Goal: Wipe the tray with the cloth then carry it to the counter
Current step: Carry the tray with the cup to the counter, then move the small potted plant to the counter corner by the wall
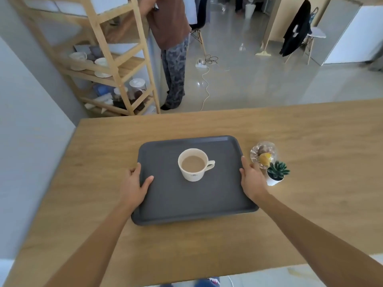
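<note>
Head view looked down on a dark grey tray (192, 201) that lay flat on a wooden table (310, 204), near its middle. At the tray's centre stood a white mug (191, 174) filled with a pale brown drink, its handle pointing to the tray's right. Each hand grasped the tray: the left hand (133, 188) clasped the tray's left rim with its thumb laid on the inner surface, and the right hand (251, 181) gripped the tray's right rim. Just right of the tray, beside the right hand, sat a clear glass bowl (263, 154) holding something yellow and something brown, and a small green succulent in a white pot (275, 176). Beyond the tray's far left corner, past the table edge, rose a wooden shelf unit (116, 65) with bowls and jars, and a standing person (172, 59) was beside it.
</note>
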Demonstrator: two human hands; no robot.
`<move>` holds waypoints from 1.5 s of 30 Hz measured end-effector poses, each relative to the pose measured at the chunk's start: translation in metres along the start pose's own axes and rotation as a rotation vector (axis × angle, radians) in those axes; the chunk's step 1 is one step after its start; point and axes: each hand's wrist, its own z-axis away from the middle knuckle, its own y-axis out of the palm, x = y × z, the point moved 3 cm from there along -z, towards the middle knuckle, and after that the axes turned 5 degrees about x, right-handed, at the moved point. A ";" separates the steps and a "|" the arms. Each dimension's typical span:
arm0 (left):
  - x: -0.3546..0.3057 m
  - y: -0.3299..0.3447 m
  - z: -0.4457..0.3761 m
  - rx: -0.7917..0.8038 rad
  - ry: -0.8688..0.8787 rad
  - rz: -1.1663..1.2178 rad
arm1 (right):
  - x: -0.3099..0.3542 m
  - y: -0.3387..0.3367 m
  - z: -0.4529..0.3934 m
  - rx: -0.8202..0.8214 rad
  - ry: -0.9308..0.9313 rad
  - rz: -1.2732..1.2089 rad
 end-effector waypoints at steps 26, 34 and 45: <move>-0.018 0.012 -0.034 -0.048 -0.075 -0.315 | 0.001 0.010 -0.023 0.043 -0.021 0.194; -0.188 0.064 0.027 0.048 0.758 0.129 | -0.026 -0.060 0.057 -0.566 -0.257 -0.243; -0.271 0.211 0.038 0.723 0.235 0.468 | -0.109 -0.033 0.049 -0.145 0.170 -0.759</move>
